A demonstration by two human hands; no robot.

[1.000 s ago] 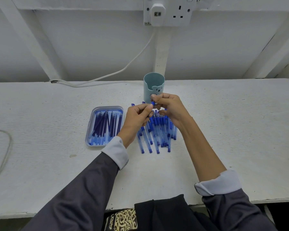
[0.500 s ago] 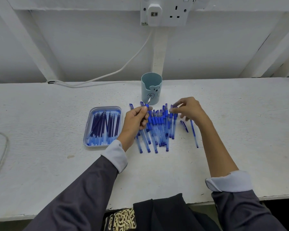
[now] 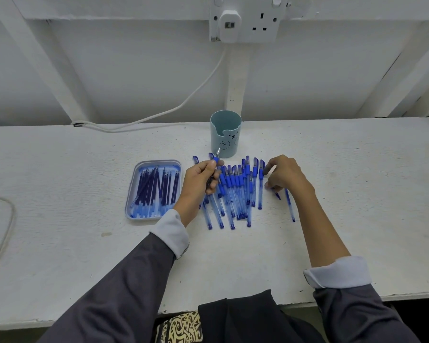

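Pen (image 3: pixel 216 160) sits gripped in my left hand (image 3: pixel 198 181), fingers wrapped round its barrel, the bare tip poking up past the thumb toward the cup (image 3: pixel 225 134) just beyond. My right hand (image 3: pixel 285 175) rests fingers-down, curled over a small cap (image 3: pixel 278 195) beside a loose pen (image 3: pixel 289 205); whether it pinches anything I cannot tell. Between both hands lies the row of pens (image 3: pixel 235 191). My worry is that a careless wrist scatters that row, or the exposed tip smears ink during capping.
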